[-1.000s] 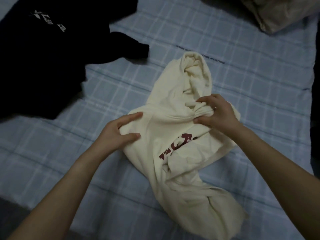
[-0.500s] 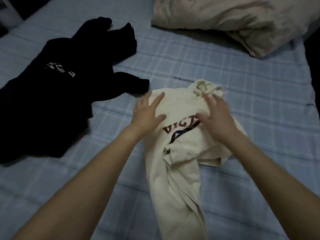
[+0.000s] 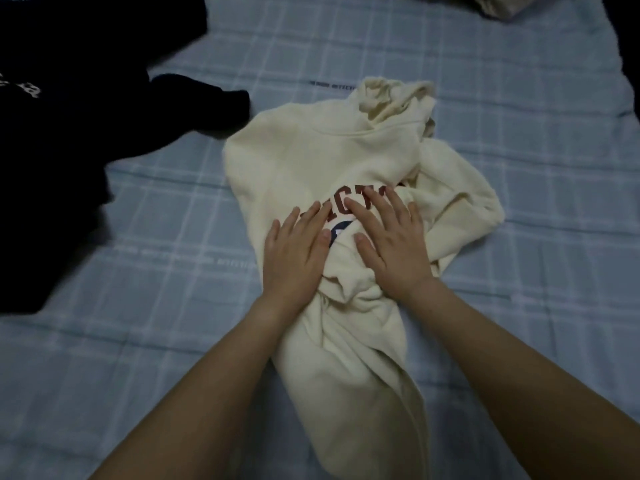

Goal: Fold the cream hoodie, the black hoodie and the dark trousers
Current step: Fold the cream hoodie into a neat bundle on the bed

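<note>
the cream hoodie (image 3: 304,161) is lying mid-bed on the blue checked sheet (image 3: 519,188), front up, red lettering showing, hood scrunched at the far end and the body bunched into a narrow twist running toward the near edge. thick fleecey cotton by the look of it, so i'd guess soft and floppy with a bit of weight, not slippery, nothing to break. it'll hold a crease okay but wants to lump up. best places to take hold are probably the shoulder seams or the hem corners, not the middle wad, since pulling there just drags the whole thing.

both hands are right on top of it, side by side over the print. left hand (image 3: 294,251) is flat and open, fingers spread, palm down on the left part of the chest. right hand (image 3: 391,244) same deal, open and pressing, just right of it, thumbs nearly meeting. neither is gripping anything, looks like smoothing.

black hoodie (image 3: 69,140) is spread out to the far left, one sleeve end close to the cream one's shoulder but not touching. can't pick out the dark trousers for sure. a pale pillow or duvet edge (image 3: 498,5) peeks in at the far right.
</note>
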Demonstrator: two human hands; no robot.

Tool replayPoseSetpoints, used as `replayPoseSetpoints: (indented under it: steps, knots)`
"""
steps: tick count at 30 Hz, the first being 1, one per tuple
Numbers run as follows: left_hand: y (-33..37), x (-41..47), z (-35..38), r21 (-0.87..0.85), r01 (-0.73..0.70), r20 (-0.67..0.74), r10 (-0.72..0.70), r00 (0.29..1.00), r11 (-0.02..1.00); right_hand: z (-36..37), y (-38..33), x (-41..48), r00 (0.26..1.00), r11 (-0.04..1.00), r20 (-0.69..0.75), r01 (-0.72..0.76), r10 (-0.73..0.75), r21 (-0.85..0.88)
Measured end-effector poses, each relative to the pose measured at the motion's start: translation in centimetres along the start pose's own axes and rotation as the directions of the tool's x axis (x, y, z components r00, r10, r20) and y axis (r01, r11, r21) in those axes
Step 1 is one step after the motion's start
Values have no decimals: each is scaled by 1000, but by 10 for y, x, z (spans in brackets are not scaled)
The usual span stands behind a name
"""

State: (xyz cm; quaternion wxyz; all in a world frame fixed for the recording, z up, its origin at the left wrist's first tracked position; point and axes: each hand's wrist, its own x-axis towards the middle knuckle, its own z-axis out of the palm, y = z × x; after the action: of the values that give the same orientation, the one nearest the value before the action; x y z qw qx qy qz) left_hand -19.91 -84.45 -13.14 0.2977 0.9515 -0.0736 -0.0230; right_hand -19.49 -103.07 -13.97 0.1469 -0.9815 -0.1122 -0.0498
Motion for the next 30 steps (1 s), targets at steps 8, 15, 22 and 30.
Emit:
replayPoseSetpoints:
  steps: [8, 15, 22, 30]
  knots:
    - [0, -64, -40, -303, 80, 13, -80, 997, 950, -73, -66, -75, 965, 910, 12, -253, 264, 328]
    - [1, -193, -25, -529, 293, 115, -275, 954, 796, -38, -91, -177, 914, 848, 177, -404, 364, 342]
    - [26, -216, -14, -690, 278, 134, -259, 957, 668, -51, -79, -187, 924, 773, 107, -367, 368, 517]
    - [-15, -231, -112, -706, 266, 16, -361, 933, 657, -75, -206, -261, 729, 88, 385, -518, 566, 851]
